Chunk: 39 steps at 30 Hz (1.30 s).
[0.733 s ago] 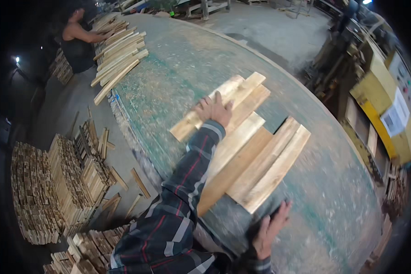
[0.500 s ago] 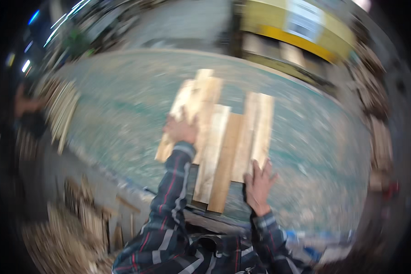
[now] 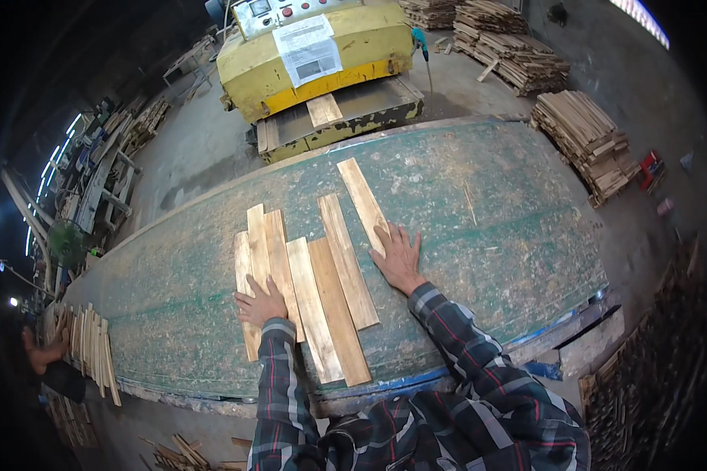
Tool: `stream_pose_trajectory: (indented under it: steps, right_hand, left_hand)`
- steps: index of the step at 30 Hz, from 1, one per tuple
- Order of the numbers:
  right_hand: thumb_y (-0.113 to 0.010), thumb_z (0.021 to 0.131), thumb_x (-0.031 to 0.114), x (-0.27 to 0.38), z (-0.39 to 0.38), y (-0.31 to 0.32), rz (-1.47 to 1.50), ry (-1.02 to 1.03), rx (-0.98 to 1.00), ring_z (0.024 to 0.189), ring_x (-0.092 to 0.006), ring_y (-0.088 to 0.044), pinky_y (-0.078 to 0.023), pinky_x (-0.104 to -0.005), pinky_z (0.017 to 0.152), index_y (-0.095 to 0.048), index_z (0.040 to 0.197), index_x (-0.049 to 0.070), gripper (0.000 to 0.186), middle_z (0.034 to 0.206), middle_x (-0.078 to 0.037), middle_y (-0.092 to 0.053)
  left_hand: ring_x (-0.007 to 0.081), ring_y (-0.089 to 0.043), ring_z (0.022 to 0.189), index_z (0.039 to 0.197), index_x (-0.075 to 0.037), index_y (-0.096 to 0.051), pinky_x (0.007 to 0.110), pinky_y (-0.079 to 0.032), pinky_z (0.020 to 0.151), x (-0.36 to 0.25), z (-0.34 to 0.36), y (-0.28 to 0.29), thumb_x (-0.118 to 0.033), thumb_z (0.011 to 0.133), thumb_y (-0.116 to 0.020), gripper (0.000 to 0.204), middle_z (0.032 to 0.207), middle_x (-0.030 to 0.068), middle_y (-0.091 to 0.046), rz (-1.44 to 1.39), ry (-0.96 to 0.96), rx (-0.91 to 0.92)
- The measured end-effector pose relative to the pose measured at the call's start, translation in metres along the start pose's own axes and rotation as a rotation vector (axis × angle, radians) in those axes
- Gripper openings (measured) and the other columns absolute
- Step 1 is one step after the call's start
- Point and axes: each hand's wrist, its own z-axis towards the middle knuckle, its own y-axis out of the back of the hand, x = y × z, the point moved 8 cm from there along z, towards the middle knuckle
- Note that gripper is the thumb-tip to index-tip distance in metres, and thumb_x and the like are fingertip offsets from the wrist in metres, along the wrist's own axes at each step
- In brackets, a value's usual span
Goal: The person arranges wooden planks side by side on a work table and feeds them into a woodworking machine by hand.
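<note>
Several flat wooden slats lie side by side on a worn green table point(image 3: 479, 259). My left hand point(image 3: 261, 302) rests with fingers spread on the left slats, touching a pale slat point(image 3: 257, 247) and its neighbours. Right of these lie a light slat point(image 3: 314, 306), a browner slat point(image 3: 342, 322) and another slat point(image 3: 346, 255), none of them under a hand. My right hand point(image 3: 401, 259) lies flat, fingers apart, against the near end of a separate slat point(image 3: 360, 192). That slat sits farther forward, angled toward the machine.
Beyond the table stands a yellow machine point(image 3: 243, 78) with a board point(image 3: 324, 110) in its opening. Slats are stacked on the floor at right point(image 3: 581, 133). At the table's left end lies a slat bundle point(image 3: 94, 345), beside another person's arm point(image 3: 47, 353).
My view has turned, bringing the yellow machine nearer the middle. The right hand has moved forward, and the slat under it now lies apart from the others. My left hand stays on the left slats.
</note>
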Motion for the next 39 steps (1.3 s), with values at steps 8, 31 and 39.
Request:
stream_pose_trajectory:
  steps: [8, 31, 39]
  right_hand:
    - [-0.057, 0.095, 0.038, -0.008, 0.164, -0.046, -0.126, 0.058, -0.066, 0.146, -0.0412, -0.039, -0.013, -0.067, 0.123, -0.06, 0.144, 0.019, 0.052, 0.152, -0.02, -0.05]
    - [-0.06, 0.096, 0.038, -0.007, 0.111, -0.034, -0.046, 0.139, -0.041, 0.138, -0.0484, -0.047, -0.018, -0.0629, 0.124, -0.058, 0.146, 0.009, 0.057, 0.146, -0.033, -0.052]
    - [-0.074, 0.083, 0.064, 0.054, -0.083, 0.041, 0.074, -0.033, 0.03, 0.157, -0.0498, -0.011, 0.0, -0.077, 0.118, -0.046, 0.156, 0.011, 0.094, 0.165, -0.036, -0.016]
  left_hand:
    - [0.0474, -0.03, 0.151, 0.164, -0.03, -0.031, 0.074, -0.024, 0.113, -0.009, 0.009, -0.002, -0.065, 0.105, -0.035, 0.068, 0.163, 0.0329, -0.028, 0.06, 0.012, 0.061]
    - [0.0508, -0.038, 0.145, 0.162, -0.027, -0.036, 0.073, -0.029, 0.108, -0.005, 0.009, -0.005, -0.065, 0.103, -0.04, 0.07, 0.159, 0.0351, -0.037, 0.075, -0.009, -0.057]
    - [0.0545, -0.03, 0.148, 0.163, -0.025, -0.035, 0.072, -0.025, 0.111, -0.023, -0.021, 0.019, -0.071, 0.097, -0.047, 0.081, 0.162, 0.0401, -0.025, -0.055, -0.147, 0.042]
